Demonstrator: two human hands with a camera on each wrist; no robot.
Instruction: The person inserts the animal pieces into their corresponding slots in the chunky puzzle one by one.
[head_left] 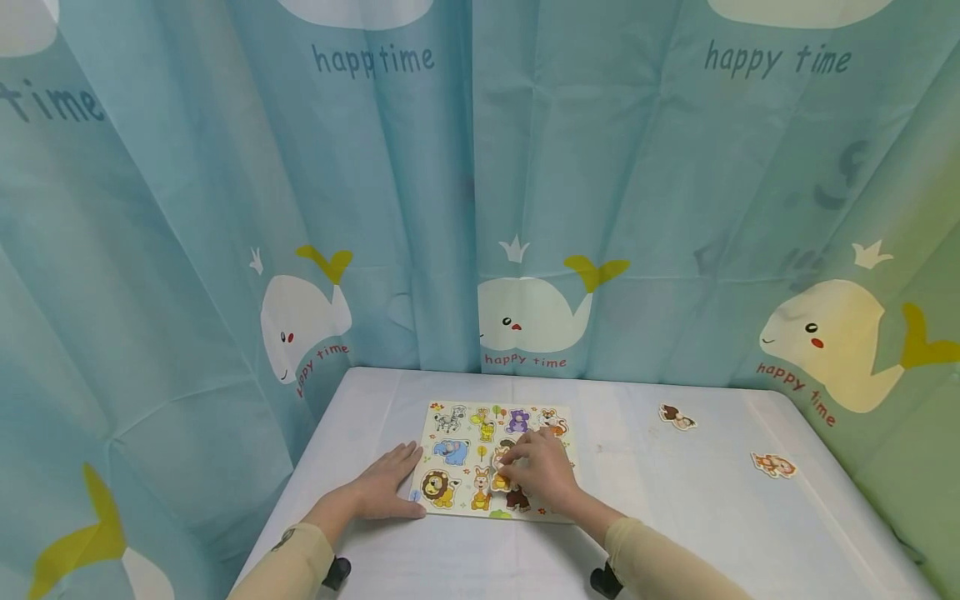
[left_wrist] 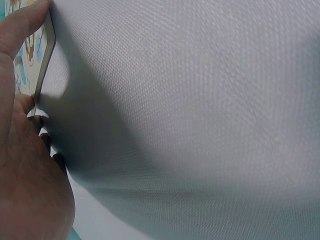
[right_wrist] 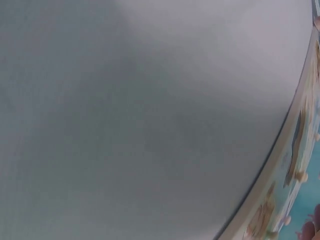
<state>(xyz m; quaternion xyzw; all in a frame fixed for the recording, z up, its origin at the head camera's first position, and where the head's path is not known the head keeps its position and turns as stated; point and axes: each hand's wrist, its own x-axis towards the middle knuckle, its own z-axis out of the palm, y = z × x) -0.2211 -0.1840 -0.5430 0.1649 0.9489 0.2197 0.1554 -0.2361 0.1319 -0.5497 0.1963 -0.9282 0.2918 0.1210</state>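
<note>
A cream animal puzzle board (head_left: 462,493) lies flat on the white table. Its pictures include a zebra, a giraffe, a blue elephant (head_left: 452,452), a lion (head_left: 438,488) and a kangaroo (head_left: 481,488). My left hand (head_left: 386,483) rests at the board's left side, fingers extended, thumb at the near corner; the left wrist view shows the thumb against the board's edge (left_wrist: 46,60). Over the middle of the board, my right hand (head_left: 543,471) pinches a small animal puzzle piece (head_left: 500,481), tilted and partly hidden by the fingers. Small pegs stand up from the board's pieces in the right wrist view.
Two loose animal puzzle pieces lie on the table to the right: a brown one (head_left: 678,417) toward the back and an orange one (head_left: 774,466) nearer the right edge. A blue whale-print curtain (head_left: 420,208) hangs behind the table and along its sides.
</note>
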